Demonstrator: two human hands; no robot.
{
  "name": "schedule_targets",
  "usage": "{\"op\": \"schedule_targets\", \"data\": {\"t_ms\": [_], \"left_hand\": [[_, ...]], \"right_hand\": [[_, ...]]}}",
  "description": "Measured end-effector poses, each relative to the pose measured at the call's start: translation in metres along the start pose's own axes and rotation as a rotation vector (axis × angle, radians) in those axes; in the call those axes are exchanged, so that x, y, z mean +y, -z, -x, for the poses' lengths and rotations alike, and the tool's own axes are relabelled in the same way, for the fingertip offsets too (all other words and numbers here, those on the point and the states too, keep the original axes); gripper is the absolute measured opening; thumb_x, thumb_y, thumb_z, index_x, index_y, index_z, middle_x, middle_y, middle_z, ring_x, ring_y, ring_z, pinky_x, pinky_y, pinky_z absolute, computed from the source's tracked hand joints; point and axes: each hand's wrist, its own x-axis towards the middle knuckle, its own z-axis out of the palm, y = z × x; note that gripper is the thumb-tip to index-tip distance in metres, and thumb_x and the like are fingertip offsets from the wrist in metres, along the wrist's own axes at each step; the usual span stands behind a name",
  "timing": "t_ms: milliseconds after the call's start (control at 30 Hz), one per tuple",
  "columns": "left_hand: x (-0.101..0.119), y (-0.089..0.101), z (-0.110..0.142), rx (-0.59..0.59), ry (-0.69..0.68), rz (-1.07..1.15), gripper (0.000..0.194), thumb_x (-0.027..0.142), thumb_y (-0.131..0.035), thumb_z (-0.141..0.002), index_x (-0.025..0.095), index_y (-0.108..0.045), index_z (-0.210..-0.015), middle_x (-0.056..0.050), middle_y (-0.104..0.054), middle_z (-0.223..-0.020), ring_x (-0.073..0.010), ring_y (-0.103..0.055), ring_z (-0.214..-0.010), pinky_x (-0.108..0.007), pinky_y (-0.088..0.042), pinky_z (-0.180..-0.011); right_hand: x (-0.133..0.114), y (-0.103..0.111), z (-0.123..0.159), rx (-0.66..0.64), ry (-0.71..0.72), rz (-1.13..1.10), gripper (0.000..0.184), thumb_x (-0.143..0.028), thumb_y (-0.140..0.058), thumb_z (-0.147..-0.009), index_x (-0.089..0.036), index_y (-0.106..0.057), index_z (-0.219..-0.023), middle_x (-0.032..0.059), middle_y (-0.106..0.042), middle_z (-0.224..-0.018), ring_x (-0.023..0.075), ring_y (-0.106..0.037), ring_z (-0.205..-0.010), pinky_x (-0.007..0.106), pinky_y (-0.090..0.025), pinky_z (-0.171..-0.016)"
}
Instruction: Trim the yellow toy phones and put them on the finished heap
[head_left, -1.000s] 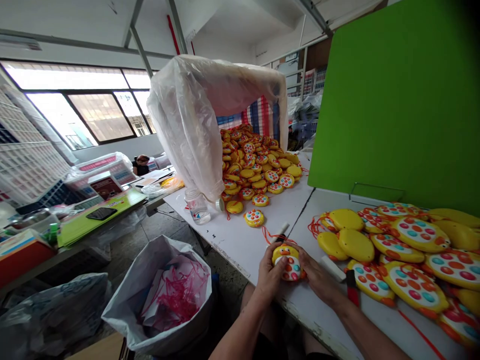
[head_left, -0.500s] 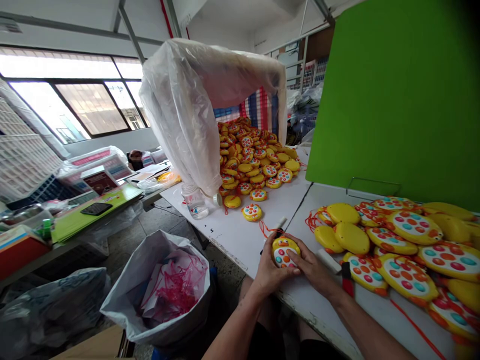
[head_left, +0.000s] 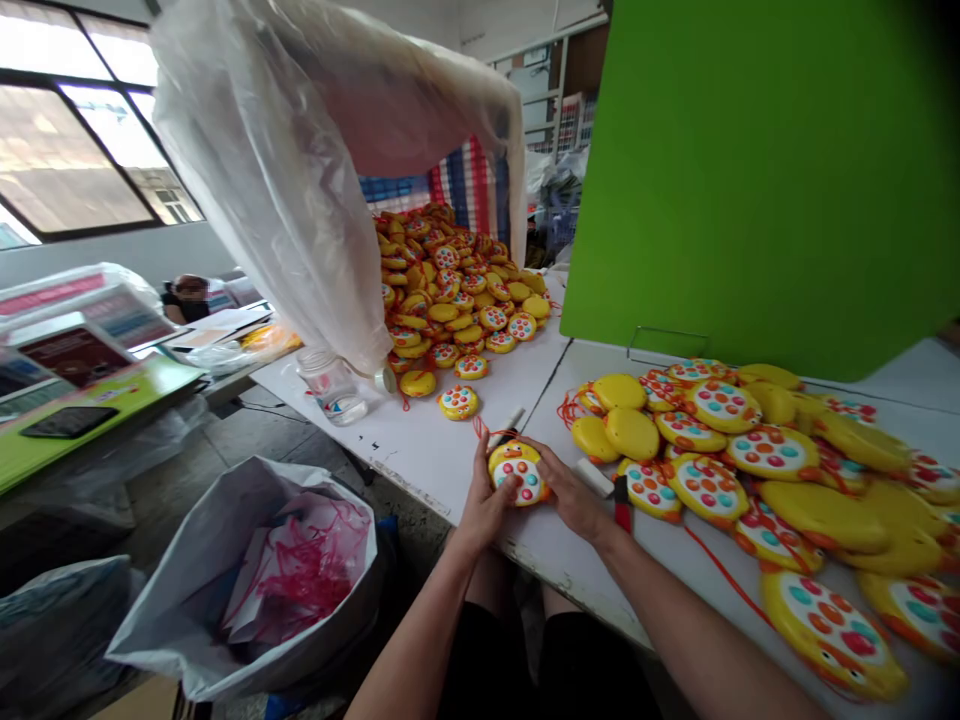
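Through my head camera I see the left hand [head_left: 480, 502] pinching a yellow duck toy [head_left: 517, 474] at the tabletop's [head_left: 411, 455] near edge, thumb on its dotted front; the right hand [head_left: 576, 500] clasps its other side, beside piled similar toys [head_left: 709, 487].

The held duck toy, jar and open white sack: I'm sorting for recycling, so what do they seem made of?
Duck toy: probably hard plastic, fairly glossy, judging by its smooth, moulded-looking shell.
Jar: clear, shiny glass or plastic; the see-through walls leave it open.
Sack: perhaps plastic sheet or woven plastic, dull white, with stiff, creased folds.
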Motion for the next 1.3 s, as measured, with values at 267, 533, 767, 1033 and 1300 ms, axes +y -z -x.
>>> {"op": "schedule_targets", "data": {"t_ms": [267, 533, 767, 1033, 1300], "left_hand": [[-0.001, 0.005, 0.000, -0.061, -0.019, -0.111, 0.094, 0.045, -0.072, -0.076, 0.026, -0.018, -0.150, -0.012, -0.039, -0.148, -0.0290, -0.045, -0.129, -0.045, -0.037, -0.109], [0.004, -0.002, 0.003, -0.018, 0.006, -0.120, 0.099, 0.031, -0.079, -0.069, 0.027, -0.022, -0.149, -0.011, -0.048, -0.141, -0.0286, -0.054, -0.120, -0.044, -0.047, -0.100], [0.006, 0.000, 0.002, -0.027, 0.005, -0.023, 0.080, 0.040, -0.068, -0.082, 0.026, -0.025, -0.148, -0.010, -0.043, -0.147, -0.0274, -0.048, -0.128, -0.040, -0.043, -0.106], [-0.009, 0.007, 0.000, 0.036, 0.052, 0.195, 0.068, 0.042, -0.063, -0.085, 0.026, -0.031, -0.143, -0.010, -0.054, -0.136, -0.0260, -0.056, -0.120, -0.042, -0.044, -0.102], [-0.009, -0.001, -0.003, 0.067, 0.015, 0.181, 0.060, 0.044, -0.067, -0.082, 0.024, -0.042, -0.132, -0.011, -0.052, -0.137, -0.0267, -0.053, -0.122, -0.042, -0.043, -0.102]], "right_hand": [[0.004, -0.003, -0.004, 0.092, -0.047, -0.060, 0.052, -0.048, -0.063, -0.082, -0.027, -0.052, -0.129, 0.0041, -0.060, -0.126, 0.0261, -0.058, -0.113, 0.043, -0.049, -0.096], [0.007, -0.001, -0.003, 0.046, 0.024, -0.057, 0.050, -0.060, -0.040, -0.093, -0.032, -0.052, -0.133, 0.0013, -0.051, -0.141, 0.0234, -0.045, -0.130, 0.043, -0.039, -0.108], [0.010, -0.001, -0.004, 0.049, 0.027, -0.069, 0.051, -0.061, -0.037, -0.094, -0.033, -0.050, -0.135, 0.0004, -0.048, -0.143, 0.0223, -0.042, -0.133, 0.043, -0.035, -0.112], [0.005, -0.004, -0.001, -0.017, -0.014, -0.009, 0.055, -0.049, -0.059, -0.087, -0.028, -0.047, -0.136, 0.0048, -0.052, -0.138, 0.0248, -0.048, -0.127, 0.042, -0.041, -0.107], [0.013, -0.009, 0.000, 0.112, -0.054, -0.063, 0.051, -0.048, -0.063, -0.083, -0.027, -0.053, -0.129, 0.0051, -0.053, -0.139, 0.0280, -0.045, -0.131, 0.045, -0.040, -0.109]]}}
